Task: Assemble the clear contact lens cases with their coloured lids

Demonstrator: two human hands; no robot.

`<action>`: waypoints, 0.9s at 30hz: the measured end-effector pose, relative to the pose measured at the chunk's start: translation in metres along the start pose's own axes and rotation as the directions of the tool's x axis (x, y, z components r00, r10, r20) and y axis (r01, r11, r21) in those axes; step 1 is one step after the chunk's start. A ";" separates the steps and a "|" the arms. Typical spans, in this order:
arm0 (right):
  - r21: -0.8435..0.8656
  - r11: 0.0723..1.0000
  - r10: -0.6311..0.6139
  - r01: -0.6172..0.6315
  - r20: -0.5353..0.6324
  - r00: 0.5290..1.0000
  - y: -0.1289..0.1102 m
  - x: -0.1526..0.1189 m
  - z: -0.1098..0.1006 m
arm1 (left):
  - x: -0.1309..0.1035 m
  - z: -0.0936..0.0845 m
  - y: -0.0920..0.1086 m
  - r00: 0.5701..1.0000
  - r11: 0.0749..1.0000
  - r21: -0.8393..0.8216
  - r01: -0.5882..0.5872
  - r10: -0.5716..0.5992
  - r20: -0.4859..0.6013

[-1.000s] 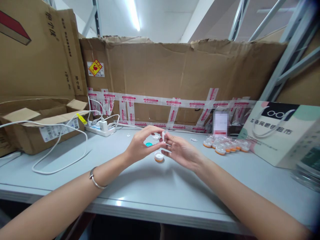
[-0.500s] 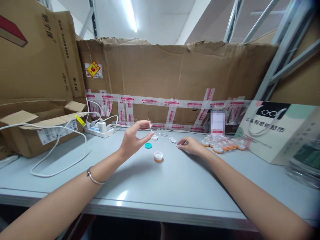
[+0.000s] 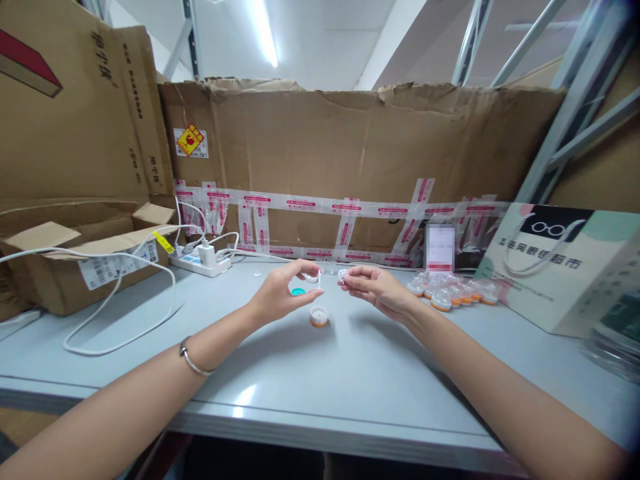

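My left hand (image 3: 287, 290) pinches a thin white rod-like piece (image 3: 320, 279), held upright between thumb and forefinger. Between the fingertips of my right hand (image 3: 376, 288) is a small white perforated plastic piece (image 3: 343, 276), close to the left hand's piece but apart from it. Below both hands, a small round white cup with an orange base (image 3: 319, 317) stands on the table. A teal disc (image 3: 299, 292) lies behind my left fingers, partly covered. Farther back are a white round cap (image 3: 311, 278), mostly hidden by the left hand, and clear plastic pieces (image 3: 329, 268).
Several clear containers with orange bases (image 3: 453, 293) are clustered at right by a propped phone (image 3: 440, 248), paper bag (image 3: 555, 267) and clear bottle (image 3: 615, 340). A power strip (image 3: 203, 263), white cable (image 3: 120, 350) and open carton (image 3: 75, 260) occupy the left. Cardboard (image 3: 370, 147) walls the back.
My right hand has lifted the white perforated piece off the table and brought it leftward. My left hand has moved right and slightly down with its thin piece, uncovering a small white bit on the table.
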State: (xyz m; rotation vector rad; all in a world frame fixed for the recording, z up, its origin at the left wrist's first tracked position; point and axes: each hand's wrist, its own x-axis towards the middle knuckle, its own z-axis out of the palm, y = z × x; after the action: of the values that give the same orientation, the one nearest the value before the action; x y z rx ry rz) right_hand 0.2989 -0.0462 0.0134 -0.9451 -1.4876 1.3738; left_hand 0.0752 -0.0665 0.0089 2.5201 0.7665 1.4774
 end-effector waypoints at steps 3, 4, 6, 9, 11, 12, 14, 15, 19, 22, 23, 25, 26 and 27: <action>0.183 0.980 -0.080 0.075 0.020 0.997 -0.013 -0.011 0.020 | 0.000 0.002 0.005 0.999 0.999 -0.033 -0.026 0.026 0.023; 0.214 0.972 -0.107 0.097 0.033 0.994 -0.016 -0.014 0.025 | 0.000 0.002 0.007 0.999 0.999 -0.036 -0.037 0.038 0.013; 0.257 0.957 -0.153 0.134 0.055 0.987 -0.020 -0.019 0.034 | 0.000 0.003 0.011 0.997 0.997 -0.043 -0.067 0.065 -0.038; 0.306 0.938 -0.192 0.162 0.070 0.979 -0.021 -0.023 0.043 | 0.001 0.003 0.016 0.981 0.990 -0.059 -0.129 0.119 -0.153; 0.330 0.929 -0.201 0.170 0.063 0.977 -0.018 -0.023 0.047 | 0.002 0.003 0.019 0.970 0.984 -0.058 -0.168 0.155 -0.190; 0.338 0.925 -0.204 0.174 0.055 0.978 -0.017 -0.023 0.049 | 0.002 0.003 0.020 0.966 0.982 -0.050 -0.184 0.171 -0.193; 0.344 0.920 -0.210 0.187 0.028 0.977 -0.015 -0.023 0.052 | 0.002 0.002 0.021 0.963 0.980 -0.026 -0.198 0.190 -0.193; 0.342 0.919 -0.212 0.195 0.012 0.977 -0.014 -0.023 0.054 | 0.001 0.002 0.021 0.962 0.980 -0.013 -0.200 0.193 -0.194; 0.311 0.929 -0.194 0.202 -0.056 0.979 -0.014 -0.026 0.060 | 0.000 0.003 0.022 0.957 0.978 0.028 -0.207 0.208 -0.200; 0.296 0.937 -0.178 0.183 -0.044 0.983 -0.015 -0.028 0.062 | 0.000 0.004 0.023 0.958 0.979 0.055 -0.198 0.205 -0.198; 0.294 0.940 -0.172 0.173 -0.028 0.985 -0.016 -0.029 0.062 | 0.000 0.004 0.023 0.960 0.980 0.061 -0.191 0.199 -0.195; 0.292 0.946 -0.150 0.144 -0.003 0.989 -0.016 -0.030 0.061 | 0.000 0.004 0.023 0.965 0.981 0.069 -0.181 0.191 -0.177; 0.290 0.948 -0.135 0.127 0.007 0.991 -0.016 -0.030 0.060 | 0.001 0.004 0.023 0.968 0.981 0.070 -0.181 0.190 -0.162; 0.289 0.951 -0.121 0.113 0.012 0.993 -0.016 -0.030 0.060 | 0.001 0.004 0.023 0.971 0.980 0.072 -0.184 0.193 -0.144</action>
State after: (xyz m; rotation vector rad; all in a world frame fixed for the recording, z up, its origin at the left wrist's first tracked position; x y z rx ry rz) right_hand 0.2525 -0.0952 0.0263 -0.6445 -1.2980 1.4738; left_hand 0.0869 -0.0853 0.0156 2.6109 0.6115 1.7472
